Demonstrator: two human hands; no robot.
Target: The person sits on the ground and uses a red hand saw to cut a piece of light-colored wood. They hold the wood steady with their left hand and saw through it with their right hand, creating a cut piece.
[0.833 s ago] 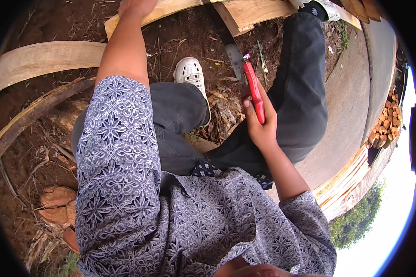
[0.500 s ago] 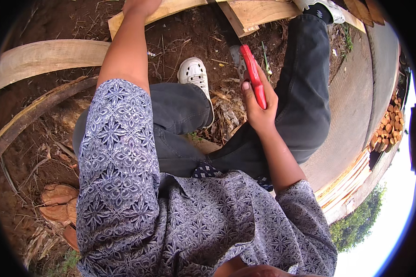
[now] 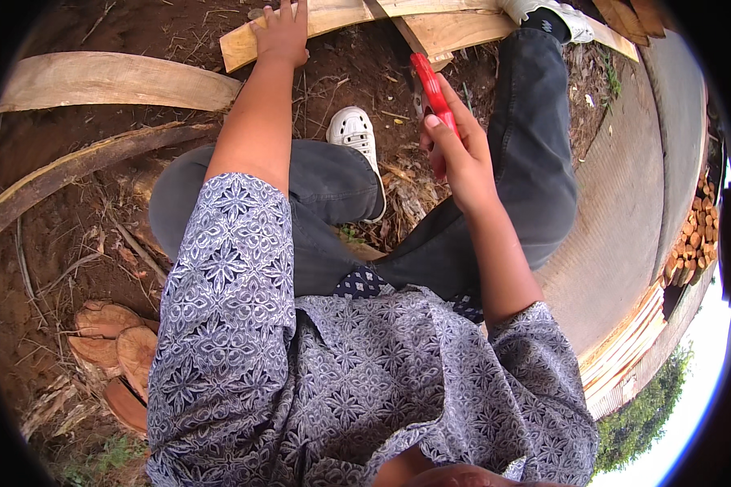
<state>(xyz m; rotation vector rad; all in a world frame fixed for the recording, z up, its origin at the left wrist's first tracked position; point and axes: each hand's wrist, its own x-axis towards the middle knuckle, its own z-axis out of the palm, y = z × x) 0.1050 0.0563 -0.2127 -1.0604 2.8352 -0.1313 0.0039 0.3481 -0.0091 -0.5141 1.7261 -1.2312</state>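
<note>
My left hand [image 3: 283,36] lies on the left end of a long pale wooden plank [image 3: 333,16], its fingers spread across the top face. In my right hand [image 3: 460,154] is a handsaw [image 3: 436,93], its red handle gripped in closed fingers with the thumb along the side. The dark saw blade runs away from me and crosses the plank near the top of the view; its far end is cut off. A second piece of wood [image 3: 455,30] lies under or against the plank. My right foot in a white clog [image 3: 577,24] rests at the plank's right part.
A curved pale board [image 3: 122,81] and a bark-edged strip [image 3: 81,166] lie on the soil at left. Round wood offcuts [image 3: 110,341] sit at lower left. My other white clog [image 3: 353,134] stands between. Right are a paved strip [image 3: 625,203] and stacked wood [image 3: 694,231].
The saw and my right hand have moved forward, away from me, along the blade's line. The view has shifted, so my left hand on the plank shows more fully.
</note>
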